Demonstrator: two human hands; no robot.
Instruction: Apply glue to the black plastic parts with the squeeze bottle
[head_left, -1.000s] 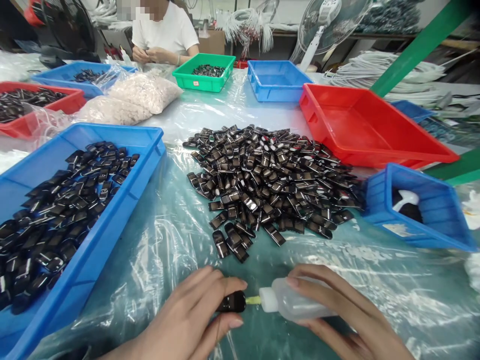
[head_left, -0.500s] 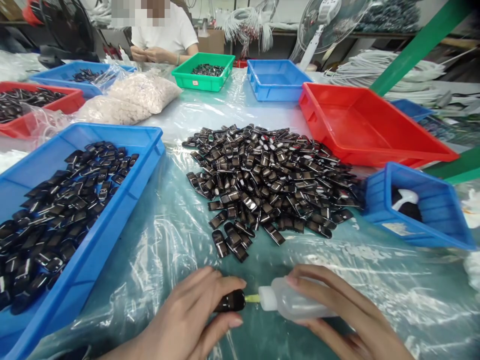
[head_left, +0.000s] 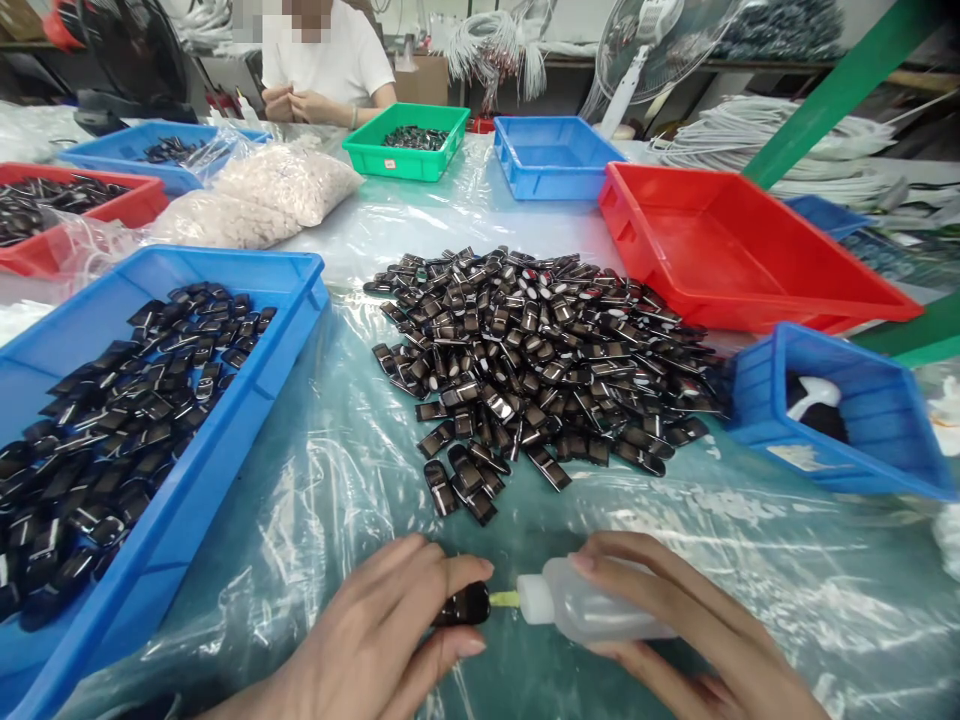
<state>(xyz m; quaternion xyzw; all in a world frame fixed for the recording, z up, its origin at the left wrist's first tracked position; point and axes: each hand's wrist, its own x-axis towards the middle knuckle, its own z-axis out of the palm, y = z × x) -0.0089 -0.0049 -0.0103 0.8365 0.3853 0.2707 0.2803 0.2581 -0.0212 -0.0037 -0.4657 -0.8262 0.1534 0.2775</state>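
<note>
Between the thumb and fingers of my left hand (head_left: 382,625) is a small glossy black plastic piece (head_left: 466,604), its rounded end facing right. My right hand (head_left: 690,620) is wrapped round a translucent squeeze bottle (head_left: 592,600), held on its side with the white cap to the left. The bottle's thin yellow nozzle (head_left: 505,599) meets the end of the black piece. Just beyond my hands lies a big heap of similar black pieces (head_left: 525,360) on the plastic-covered table (head_left: 322,470).
On the left, a blue tray (head_left: 247,400) holds many black pieces. A red tray (head_left: 750,250) and a small blue bin (head_left: 862,430) stand right of the heap. Farther back are a green tray (head_left: 405,145), bags of pale bits (head_left: 285,185) and a seated person (head_left: 330,70).
Almost nothing differs. My hands, the black piece and the bottle stay in place, with the nozzle still at the piece's end.
</note>
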